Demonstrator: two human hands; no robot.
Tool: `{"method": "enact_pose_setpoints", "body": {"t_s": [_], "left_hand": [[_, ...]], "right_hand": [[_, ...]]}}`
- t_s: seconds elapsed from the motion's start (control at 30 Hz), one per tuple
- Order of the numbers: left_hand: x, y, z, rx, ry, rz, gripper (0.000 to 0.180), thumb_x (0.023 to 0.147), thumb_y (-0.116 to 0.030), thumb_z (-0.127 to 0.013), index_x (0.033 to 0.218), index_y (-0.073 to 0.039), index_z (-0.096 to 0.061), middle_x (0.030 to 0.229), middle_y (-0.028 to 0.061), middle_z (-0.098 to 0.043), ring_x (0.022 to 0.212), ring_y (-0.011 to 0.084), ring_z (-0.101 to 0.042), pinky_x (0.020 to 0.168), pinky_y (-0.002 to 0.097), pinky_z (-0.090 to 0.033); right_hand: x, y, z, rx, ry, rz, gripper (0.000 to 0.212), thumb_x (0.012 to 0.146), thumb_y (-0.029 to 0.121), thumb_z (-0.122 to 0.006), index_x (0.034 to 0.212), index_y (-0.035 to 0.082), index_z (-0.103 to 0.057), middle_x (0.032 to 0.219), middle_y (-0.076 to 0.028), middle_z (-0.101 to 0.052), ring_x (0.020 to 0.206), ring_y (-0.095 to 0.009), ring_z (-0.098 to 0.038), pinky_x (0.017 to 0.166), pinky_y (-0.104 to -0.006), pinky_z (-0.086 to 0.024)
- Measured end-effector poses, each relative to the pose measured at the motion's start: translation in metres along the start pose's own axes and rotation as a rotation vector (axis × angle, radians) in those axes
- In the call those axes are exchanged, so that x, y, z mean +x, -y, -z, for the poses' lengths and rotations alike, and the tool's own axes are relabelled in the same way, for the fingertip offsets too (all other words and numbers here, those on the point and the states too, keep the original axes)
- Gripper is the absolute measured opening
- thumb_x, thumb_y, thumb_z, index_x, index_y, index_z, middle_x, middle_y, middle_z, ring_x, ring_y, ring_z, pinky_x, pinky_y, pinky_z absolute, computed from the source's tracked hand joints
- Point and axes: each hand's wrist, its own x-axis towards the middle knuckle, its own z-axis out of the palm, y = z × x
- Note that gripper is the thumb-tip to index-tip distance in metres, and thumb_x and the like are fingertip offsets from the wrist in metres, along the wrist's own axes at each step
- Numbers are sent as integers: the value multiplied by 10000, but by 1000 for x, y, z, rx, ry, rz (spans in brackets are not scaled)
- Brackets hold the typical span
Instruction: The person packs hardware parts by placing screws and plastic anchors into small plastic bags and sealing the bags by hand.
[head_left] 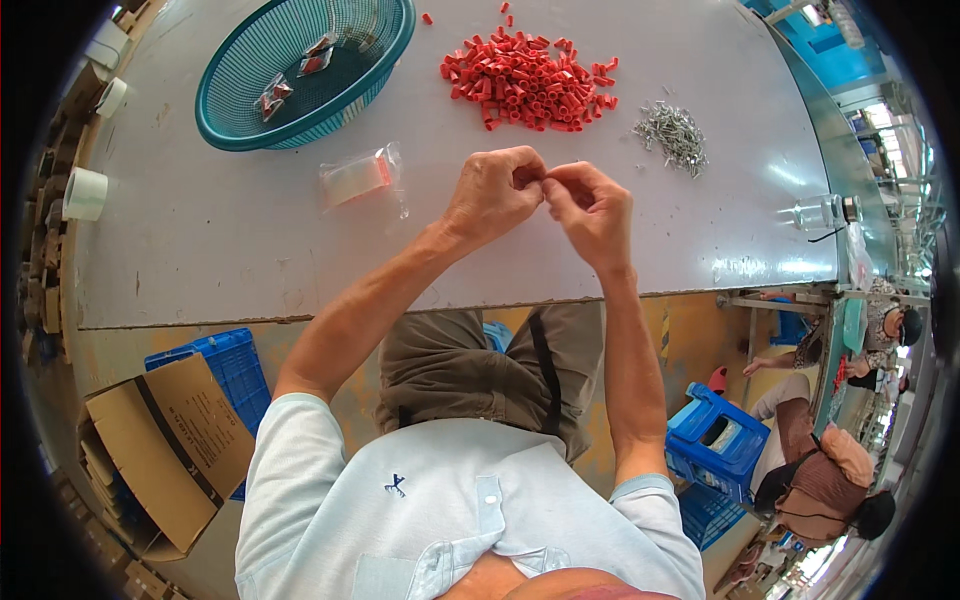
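Both the left hand (494, 196) and right hand (598, 212) are pinched together, their contents impossible to tell, near red sleeves (530, 82) and silvery fasteners (674, 138) heaped on the table (220, 230), where a slackened pinch could drop any small piece.

Red sleeves (530, 85) blocking ahead, basket (245, 80) left, open tabletop (730, 215) rightward, perhaps a jar (820, 212) beyond
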Motion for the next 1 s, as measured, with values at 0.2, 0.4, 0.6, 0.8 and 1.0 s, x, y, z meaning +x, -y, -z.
{"method": "enact_pose_setpoints", "body": {"t_s": [0.2, 0.4, 0.6, 0.8, 1.0], "left_hand": [[7, 3, -4, -156, 47, 2, 83, 902, -21, -692, 981, 3, -685, 810, 52, -712, 744, 106, -685, 671, 293, -563], [2, 12, 7, -110, 170, 53, 76, 861, -6, -656, 931, -26, -677, 735, 54, -642, 677, 122, -608, 629, 311, -498], [4, -1, 15, -351, 168, 170, 39, 920, 21, -639, 948, -6, -642, 776, -12, -594, 667, 73, -547, 609, 237, -451], [13, -2, 5, -386, 185, 131, 41, 932, 8, -650, 969, -1, -638, 789, 15, -613, 672, 86, -565, 610, 243, -458], [10, 4, 6, -384, 162, 93, 42, 932, -16, -660, 969, -2, -647, 784, 28, -634, 658, 95, -591, 614, 246, -483]], "right_hand": [[60, 6, 20, -59, -59, 153, 98, 934, 70, -742, 1007, 15, -777, 790, -50, -741, 687, -89, -652, 626, -276, -538], [116, -22, -12, -395, 152, 519, 154, 788, 119, -787, 905, 26, -749, 822, -146, -732, 712, -255, -685, 673, -406, -539], [122, -22, -37, -696, 155, 409, 175, 803, 216, -762, 852, 54, -719, 823, -156, -728, 837, -338, -742, 756, -471, -581], [118, -19, -24, -917, 259, 459, 193, 812, 162, -744, 936, 24, -690, 886, -147, -747, 854, -347, -762, 716, -456, -599], [108, -24, -18, -619, 82, 491, 123, 749, 78, -736, 838, 8, -688, 819, -167, -728, 824, -370, -742, 720, -448, -586]]}}
